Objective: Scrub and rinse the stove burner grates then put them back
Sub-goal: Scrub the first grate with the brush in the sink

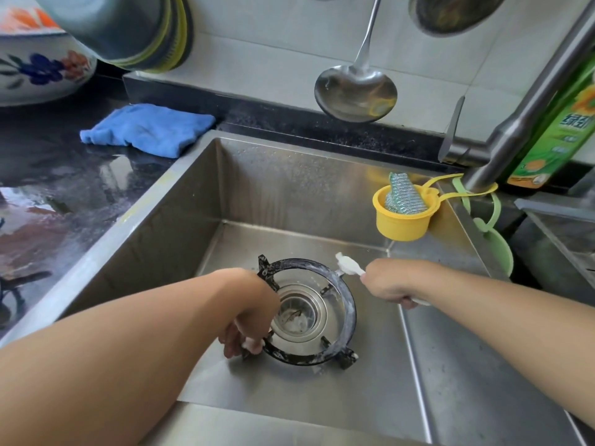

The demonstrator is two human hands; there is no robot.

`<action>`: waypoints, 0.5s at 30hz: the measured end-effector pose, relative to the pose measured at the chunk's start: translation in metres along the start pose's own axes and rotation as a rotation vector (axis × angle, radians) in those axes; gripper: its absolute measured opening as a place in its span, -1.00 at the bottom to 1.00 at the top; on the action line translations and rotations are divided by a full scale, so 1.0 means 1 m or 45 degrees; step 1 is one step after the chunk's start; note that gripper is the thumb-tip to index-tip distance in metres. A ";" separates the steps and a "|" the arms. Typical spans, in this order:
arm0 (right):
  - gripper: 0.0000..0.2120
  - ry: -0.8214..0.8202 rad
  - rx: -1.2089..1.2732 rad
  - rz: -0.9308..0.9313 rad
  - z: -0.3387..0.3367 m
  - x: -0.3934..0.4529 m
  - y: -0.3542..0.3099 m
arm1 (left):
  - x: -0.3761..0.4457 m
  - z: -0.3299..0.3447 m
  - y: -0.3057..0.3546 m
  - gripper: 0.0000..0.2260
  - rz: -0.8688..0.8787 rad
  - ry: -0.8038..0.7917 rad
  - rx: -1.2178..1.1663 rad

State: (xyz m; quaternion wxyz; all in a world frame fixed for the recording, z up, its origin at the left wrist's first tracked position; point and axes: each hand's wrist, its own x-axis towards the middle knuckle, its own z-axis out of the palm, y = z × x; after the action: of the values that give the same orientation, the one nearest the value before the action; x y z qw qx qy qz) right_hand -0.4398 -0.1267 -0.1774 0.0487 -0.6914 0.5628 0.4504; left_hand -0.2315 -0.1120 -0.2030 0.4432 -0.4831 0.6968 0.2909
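A round black burner grate (349, 304), streaked with white foam, lies on the floor of the steel sink (180, 220) around the drain strainer (299, 315). My left hand (249, 320) grips the grate's left rim, fingers curled under it. My right hand (391, 286) holds a white toothbrush (347, 265) by its handle. The soapy brush head sits just above the grate's far right rim.
A yellow cup (404, 220) with a scrubber pad hangs on the sink's right wall beside the faucet (521, 123). A green detergent bottle (560, 130) stands behind it. A ladle (355, 91) hangs on the tiles. A blue cloth (148, 128) lies on the wet black counter.
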 end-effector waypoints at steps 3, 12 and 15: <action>-0.66 0.173 -0.131 -0.083 -0.002 0.007 0.004 | 0.000 -0.001 0.001 -0.75 0.030 0.060 -0.065; -0.72 0.249 -0.009 -0.094 0.003 0.012 -0.002 | 0.003 0.006 0.018 -0.64 0.403 0.055 -0.549; -0.69 0.091 -0.130 -0.175 0.005 0.001 -0.010 | 0.000 -0.004 0.017 -0.56 0.412 0.283 -0.378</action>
State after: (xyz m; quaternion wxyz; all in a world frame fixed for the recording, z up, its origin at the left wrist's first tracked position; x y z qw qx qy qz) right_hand -0.4346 -0.1208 -0.1849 0.0242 -0.7456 0.4918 0.4491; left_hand -0.2484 -0.1097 -0.2016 0.2357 -0.4539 0.7593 0.4024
